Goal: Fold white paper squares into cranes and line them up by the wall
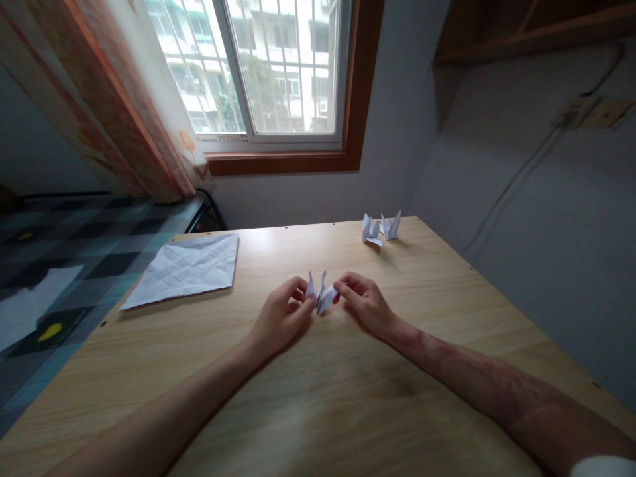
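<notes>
A small white origami crane (324,299) is held between my two hands, just above the middle of the wooden table (298,397). My left hand (285,308) pinches its left side between thumb and fingers. On the other side, my right hand (365,299) has the tip of the right wing between thumb and forefinger. Two thin points of folded paper stick up from the crane's middle. Parts of its left side are hidden behind my left fingers.
Two more folded white paper cranes (371,232) stand near the table's far right corner. Creased white paper (193,268) lies at the far left edge. Left of the table is a bed (114,228) with a checked cover; a wall (546,218) runs along the right.
</notes>
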{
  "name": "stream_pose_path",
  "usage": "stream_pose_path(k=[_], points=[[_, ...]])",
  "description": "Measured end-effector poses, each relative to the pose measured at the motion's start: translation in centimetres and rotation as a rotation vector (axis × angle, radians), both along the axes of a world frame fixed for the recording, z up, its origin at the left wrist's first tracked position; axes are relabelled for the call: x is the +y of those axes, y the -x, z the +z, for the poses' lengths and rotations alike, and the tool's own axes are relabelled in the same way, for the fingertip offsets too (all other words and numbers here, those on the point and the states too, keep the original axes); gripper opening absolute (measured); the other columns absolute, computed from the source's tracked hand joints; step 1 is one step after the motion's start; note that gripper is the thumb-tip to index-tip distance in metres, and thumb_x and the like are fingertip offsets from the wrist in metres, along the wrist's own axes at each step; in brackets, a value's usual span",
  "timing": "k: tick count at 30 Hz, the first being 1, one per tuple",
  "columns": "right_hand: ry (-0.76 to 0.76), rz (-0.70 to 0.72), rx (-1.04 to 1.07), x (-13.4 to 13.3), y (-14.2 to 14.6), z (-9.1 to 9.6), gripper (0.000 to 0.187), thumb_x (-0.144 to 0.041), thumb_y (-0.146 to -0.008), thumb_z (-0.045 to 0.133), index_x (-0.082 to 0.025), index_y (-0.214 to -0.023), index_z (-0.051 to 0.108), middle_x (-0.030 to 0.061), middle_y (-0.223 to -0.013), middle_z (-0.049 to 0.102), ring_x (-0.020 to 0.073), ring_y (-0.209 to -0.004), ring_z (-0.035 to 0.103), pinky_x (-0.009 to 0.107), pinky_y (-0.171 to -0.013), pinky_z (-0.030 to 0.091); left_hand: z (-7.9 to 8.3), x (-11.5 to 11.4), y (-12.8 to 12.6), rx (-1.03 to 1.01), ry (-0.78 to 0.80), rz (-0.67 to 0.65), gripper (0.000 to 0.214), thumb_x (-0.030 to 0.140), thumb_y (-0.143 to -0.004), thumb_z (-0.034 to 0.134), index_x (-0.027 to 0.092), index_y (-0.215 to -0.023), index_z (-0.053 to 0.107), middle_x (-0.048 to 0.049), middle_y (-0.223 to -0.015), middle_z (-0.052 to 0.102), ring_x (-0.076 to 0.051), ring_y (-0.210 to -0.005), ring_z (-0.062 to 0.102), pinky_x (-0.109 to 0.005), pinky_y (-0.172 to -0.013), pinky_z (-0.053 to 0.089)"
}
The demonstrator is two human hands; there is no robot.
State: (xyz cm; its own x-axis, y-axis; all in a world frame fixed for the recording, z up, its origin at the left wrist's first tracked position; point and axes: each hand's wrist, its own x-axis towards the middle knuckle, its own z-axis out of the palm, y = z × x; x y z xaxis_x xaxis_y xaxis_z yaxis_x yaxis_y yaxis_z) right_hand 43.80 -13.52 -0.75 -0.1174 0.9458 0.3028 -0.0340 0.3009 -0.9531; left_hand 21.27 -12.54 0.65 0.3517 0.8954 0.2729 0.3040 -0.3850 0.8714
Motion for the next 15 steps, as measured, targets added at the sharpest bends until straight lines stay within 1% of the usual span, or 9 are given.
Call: stream_pose_path(k=[2, 4, 8, 11, 15], points=[[-0.005, -0.051, -0.002, 0.2, 0.0, -0.2, 0.036, -0.053, -0.1, 0.073, -0.021, -0.083, 0.071, 0.0019, -0.078, 0.072, 0.0191, -0.076, 0.065, 0.032, -0.079, 0.049, 0.0, 0.3, 0.1, -0.058, 0.034, 0.018, 0.022, 0.039, -0.096, 0.07, 0.02, -0.088, 0.063, -0.0022, -0.088, 0.066, -0.019, -0.084, 0.065, -0.026, -0.069, 0.054], [-0.01, -0.099, 0.008, 0.4, -0.1, -0.4, 0.037, -0.053, -0.099, 0.072, -0.021, -0.081, 0.07, 0.0018, -0.077, 0.071, 0.0194, -0.076, 0.065, 0.032, -0.078, 0.049, -0.1, 0.7, 0.2, -0.125, 0.065, 0.03, 0.023, 0.04, -0.097, 0.068, 0.019, -0.088, 0.065, -0.0018, -0.085, 0.066, -0.018, -0.081, 0.065, -0.027, -0.07, 0.054], [-0.005, -0.16, 0.044, 0.8, -0.2, -0.7, 0.037, -0.055, -0.098, 0.071, -0.022, -0.08, 0.069, 0.002, -0.076, 0.071, 0.0203, -0.077, 0.065, 0.032, -0.078, 0.05, -0.3, 1.5, 0.4, -0.245, 0.106, 0.075, 0.035, 0.046, -0.103, 0.063, 0.019, -0.081, 0.068, -0.0019, -0.075, 0.066, -0.019, -0.074, 0.063, -0.03, -0.074, 0.052], [0.012, -0.161, 0.052, 0.8, -0.1, -0.7, 0.038, -0.057, -0.098, 0.072, -0.022, -0.081, 0.069, 0.0021, -0.077, 0.072, 0.0202, -0.076, 0.065, 0.032, -0.078, 0.05, -0.4, 1.6, 0.4, -0.254, 0.11, 0.082, 0.04, 0.049, -0.104, 0.063, 0.019, -0.078, 0.068, -0.0018, -0.073, 0.067, -0.019, -0.074, 0.064, -0.03, -0.074, 0.051], [0.012, -0.088, 0.053, 0.6, 0.0, -0.5, 0.041, -0.06, -0.097, 0.074, -0.022, -0.084, 0.069, 0.0018, -0.078, 0.072, 0.0198, -0.076, 0.066, 0.032, -0.077, 0.051, -0.1, 1.1, 0.3, -0.162, 0.013, 0.026, 0.037, 0.05, -0.105, 0.066, 0.019, -0.084, 0.067, -0.0012, -0.081, 0.067, -0.018, -0.078, 0.063, -0.028, -0.077, 0.051]])
